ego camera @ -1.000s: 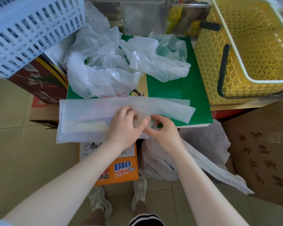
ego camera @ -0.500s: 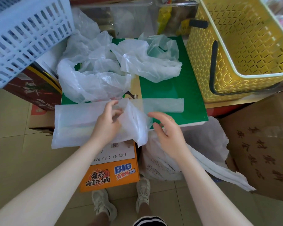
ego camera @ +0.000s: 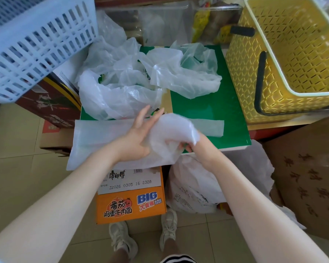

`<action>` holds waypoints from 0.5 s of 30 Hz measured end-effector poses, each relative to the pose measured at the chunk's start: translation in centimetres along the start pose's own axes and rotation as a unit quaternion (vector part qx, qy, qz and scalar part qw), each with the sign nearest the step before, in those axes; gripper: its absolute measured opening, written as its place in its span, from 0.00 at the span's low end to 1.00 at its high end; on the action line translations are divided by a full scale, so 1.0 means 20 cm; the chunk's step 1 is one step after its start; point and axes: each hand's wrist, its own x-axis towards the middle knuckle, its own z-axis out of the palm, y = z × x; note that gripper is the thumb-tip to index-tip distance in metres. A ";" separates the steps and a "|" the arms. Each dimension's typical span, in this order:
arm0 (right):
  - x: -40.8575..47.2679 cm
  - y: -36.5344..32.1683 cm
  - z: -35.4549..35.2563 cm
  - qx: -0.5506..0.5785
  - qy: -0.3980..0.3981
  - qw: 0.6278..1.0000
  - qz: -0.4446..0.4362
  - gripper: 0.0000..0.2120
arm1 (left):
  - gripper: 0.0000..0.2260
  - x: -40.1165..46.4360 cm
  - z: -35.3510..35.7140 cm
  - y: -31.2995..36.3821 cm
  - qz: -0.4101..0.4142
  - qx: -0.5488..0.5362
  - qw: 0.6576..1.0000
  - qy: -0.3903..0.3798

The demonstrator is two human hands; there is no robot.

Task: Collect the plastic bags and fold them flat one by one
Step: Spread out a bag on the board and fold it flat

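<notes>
Bag in hand: the flattened plastic bag (ego camera: 103,137) lies as a long strip along the near edge of the green board (ego camera: 213,111), its left end hanging past the board's near-left corner; its right part is lifted and doubled back over toward my hands.
Left hand: my left hand (ego camera: 139,137) lies flat, fingers straight and spread, pressing the strip down at its middle; it grasps nothing.
Right hand: my right hand (ego camera: 190,147) is mostly hidden under the lifted film; my fingers curl round the gathered end at the board's near edge.
Handling: I judge the film nearly weightless, limp and slippery, and apt to spring open, so the crease needs a flat palm on it. The best hold is the free end, pinched, with the fold line pinned.
Waiting bags: the crumpled bags (ego camera: 125,80) sit heaped on the far-left part of the board, just beyond my left fingertips.
In the way: the heap crowds the fold; the yellow basket (ego camera: 292,59) stands just past the board's right edge, and the blue basket (ego camera: 32,40) overhangs at far left.
</notes>
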 end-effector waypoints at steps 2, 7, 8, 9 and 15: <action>0.03 -0.03 -0.02 -0.033 0.006 0.999 0.004 0.15 | 0.48 0.04 -0.05 0.03 0.006 0.063 0.998 -0.019; 0.06 -0.09 0.00 0.045 -0.015 0.997 -0.062 0.16 | 0.24 0.17 -0.12 0.04 0.035 0.001 0.999 -0.041; 0.06 -0.09 0.00 0.070 -0.029 0.995 -0.072 0.15 | 0.17 0.18 -0.12 0.05 0.042 -0.036 0.997 -0.046; 0.06 -0.09 0.00 0.077 -0.039 0.993 -0.075 0.15 | 0.12 0.19 -0.11 0.04 0.024 -0.068 0.997 -0.041; -0.01 0.03 -0.02 0.060 -0.038 0.997 -0.026 0.08 | 0.05 0.24 -0.02 -0.04 -0.069 -0.064 0.990 0.108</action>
